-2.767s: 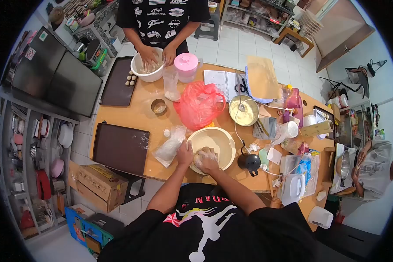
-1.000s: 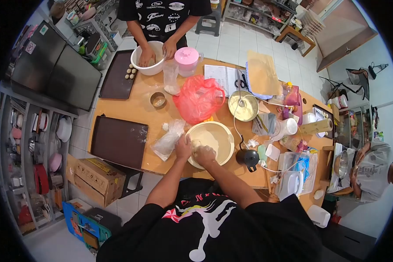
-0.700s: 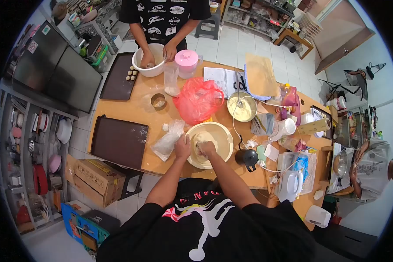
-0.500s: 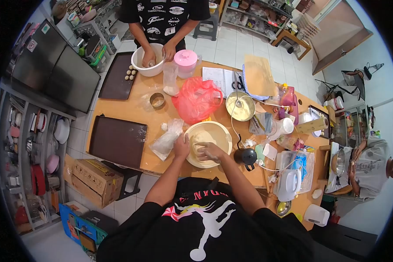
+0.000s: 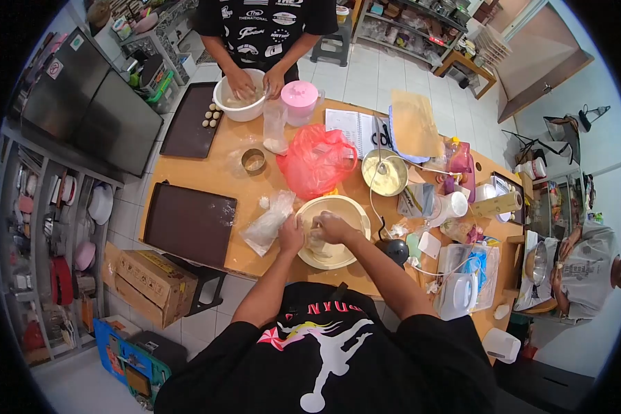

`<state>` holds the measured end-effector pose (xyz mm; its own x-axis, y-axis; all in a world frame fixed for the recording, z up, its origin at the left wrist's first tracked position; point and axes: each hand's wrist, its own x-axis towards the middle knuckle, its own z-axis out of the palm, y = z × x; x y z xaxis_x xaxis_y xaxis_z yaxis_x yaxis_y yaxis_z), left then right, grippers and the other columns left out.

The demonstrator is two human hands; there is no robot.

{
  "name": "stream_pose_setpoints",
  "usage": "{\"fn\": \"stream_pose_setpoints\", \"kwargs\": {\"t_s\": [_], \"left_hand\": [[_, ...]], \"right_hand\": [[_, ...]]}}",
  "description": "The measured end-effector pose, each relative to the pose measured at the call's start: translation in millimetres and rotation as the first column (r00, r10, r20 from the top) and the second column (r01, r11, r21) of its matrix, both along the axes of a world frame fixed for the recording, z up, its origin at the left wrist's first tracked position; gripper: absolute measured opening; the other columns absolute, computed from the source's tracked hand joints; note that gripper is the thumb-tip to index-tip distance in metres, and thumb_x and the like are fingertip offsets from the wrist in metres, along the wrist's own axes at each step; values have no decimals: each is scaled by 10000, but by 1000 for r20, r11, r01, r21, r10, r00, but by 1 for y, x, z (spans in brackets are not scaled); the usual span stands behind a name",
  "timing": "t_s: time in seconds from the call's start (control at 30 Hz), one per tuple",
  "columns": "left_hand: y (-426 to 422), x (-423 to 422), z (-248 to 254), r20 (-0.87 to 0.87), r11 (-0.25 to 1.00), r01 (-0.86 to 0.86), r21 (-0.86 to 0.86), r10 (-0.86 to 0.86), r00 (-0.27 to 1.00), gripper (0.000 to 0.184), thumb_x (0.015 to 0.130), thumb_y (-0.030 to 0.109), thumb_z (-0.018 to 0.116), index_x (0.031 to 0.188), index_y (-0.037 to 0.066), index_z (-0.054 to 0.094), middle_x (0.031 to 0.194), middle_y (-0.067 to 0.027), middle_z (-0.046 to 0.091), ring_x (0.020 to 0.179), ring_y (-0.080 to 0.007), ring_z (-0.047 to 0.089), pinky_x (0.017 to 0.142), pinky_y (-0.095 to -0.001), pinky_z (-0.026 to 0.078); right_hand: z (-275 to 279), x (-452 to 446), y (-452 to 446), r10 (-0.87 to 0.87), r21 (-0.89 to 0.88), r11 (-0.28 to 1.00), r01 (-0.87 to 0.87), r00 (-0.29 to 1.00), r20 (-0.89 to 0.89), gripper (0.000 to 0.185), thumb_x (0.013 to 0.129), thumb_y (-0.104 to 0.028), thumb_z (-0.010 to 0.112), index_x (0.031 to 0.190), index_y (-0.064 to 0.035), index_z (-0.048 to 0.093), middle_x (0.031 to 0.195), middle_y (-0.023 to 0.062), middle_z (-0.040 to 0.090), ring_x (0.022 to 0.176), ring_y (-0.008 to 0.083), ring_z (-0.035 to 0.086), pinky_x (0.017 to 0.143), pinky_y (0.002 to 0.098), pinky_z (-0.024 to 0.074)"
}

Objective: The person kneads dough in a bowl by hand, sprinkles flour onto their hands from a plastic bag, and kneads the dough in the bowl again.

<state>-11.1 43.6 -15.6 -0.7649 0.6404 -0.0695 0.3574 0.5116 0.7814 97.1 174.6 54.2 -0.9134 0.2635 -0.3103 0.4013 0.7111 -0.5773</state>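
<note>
A cream-coloured bowl [image 5: 355,258] stands on the wooden table in front of me, with pale dough [image 5: 317,244] inside. My left hand [image 5: 291,234] is closed on the bowl's left rim. Inside the bowl, my right hand [image 5: 332,228] is curled into the dough, its fingertips partly hidden. Just left of the bowl lies a clear plastic bag [image 5: 269,224] of white powder. A red plastic bag [image 5: 314,162] sits behind it, and a metal bowl of yellowish mixture [image 5: 385,172] with a whisk is to the back right.
Across the table a person's hands [image 5: 245,88] work in a white bowl [image 5: 236,110]. Two dark trays [image 5: 190,224] lie at the left, the far one holding small dough balls [image 5: 211,116]. A black kettle-like item [image 5: 393,252] and plastic tubs [image 5: 457,293] crowd the right. Another person [image 5: 590,269] sits far right.
My right hand has gone from spread fingers over the dough to curled fingers in it. The left hand stays at the rim. Opposite, the person's hands have shifted in the white bowl.
</note>
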Motion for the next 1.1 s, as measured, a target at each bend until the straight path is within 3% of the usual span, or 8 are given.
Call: {"fn": "stream_pose_setpoints", "kwargs": {"t_s": [0.07, 0.17, 0.3, 0.37, 0.47, 0.83, 0.93, 1.1], "left_hand": [[0, 0, 12, 47, 999, 11, -41, -9, 999, 407, 961, 352, 461, 1075, -14, 598, 990, -286, 619, 935, -465, 576, 831, -535, 435], [0, 0, -15, -28, 1000, 0, -5, 0, 1000, 436, 961, 362, 465, 1107, -27, 597, 1004, -283, 623, 945, -468, 573, 846, -526, 436], [2, 5, 3, -55, 998, -28, 58, 31, 998, 445, 962, 366, 462, 1119, -30, 594, 991, -280, 627, 935, -473, 573, 841, -522, 440], [3, 7, -5, -132, 995, -61, 82, 72, 989, 428, 962, 367, 460, 1065, -22, 605, 958, -281, 628, 913, -480, 572, 820, -532, 439], [4, 1, 9, -8, 1000, 26, 11, -26, 1000, 356, 959, 300, 480, 881, -35, 574, 843, -292, 591, 840, -493, 552, 729, -540, 413], [2, 0, -5, -91, 992, 34, 118, -24, 996, 337, 963, 313, 470, 908, -4, 570, 832, -276, 602, 821, -492, 560, 717, -553, 429], [1, -1, 2, -29, 994, 37, 105, -34, 999, 336, 970, 311, 459, 946, -4, 576, 857, -272, 609, 845, -488, 565, 728, -547, 436], [2, 2, 6, -92, 990, -22, 141, 36, 995, 332, 975, 305, 449, 986, -1, 577, 867, -270, 614, 849, -487, 569, 734, -550, 436]], "right_hand": [[21, 18, -11, 85, 61, 994, -89, 994, 69, 232, 794, -252, 628, 986, -131, 670, 1097, 212, 589, 927, 382, 613, 830, 468, 486], [26, 53, -28, 79, 148, 985, -85, 996, 41, 211, 774, -199, 617, 937, -72, 659, 1014, 202, 613, 877, 349, 633, 755, 454, 510], [19, 81, -52, 48, 250, 967, -58, 998, 45, 149, 774, -110, 574, 858, 2, 624, 871, 203, 635, 855, 348, 640, 741, 457, 515], [11, 82, -69, -36, 214, 977, 22, 997, 62, 174, 792, -152, 571, 873, -6, 624, 862, 235, 622, 821, 383, 626, 746, 480, 499], [5, 69, -74, -54, 214, 976, 37, 996, 75, 183, 811, -165, 560, 891, -5, 601, 847, 240, 615, 807, 400, 615, 762, 490, 491], [-52, 4, -92, -61, 356, 935, 7, 988, 139, 205, 841, -176, 546, 971, -22, 583, 892, 199, 636, 843, 367, 627, 768, 473, 496], [-57, -10, -81, -378, 175, 915, 363, 924, 59, 218, 824, -206, 576, 951, -28, 586, 890, 204, 649, 840, 380, 627, 775, 494, 491], [-66, -24, -45, -574, -3, 819, 574, 819, 4, 258, 747, -208, 641, 906, -18, 572, 814, 214, 648, 744, 350, 652, 701, 463, 521]]}}
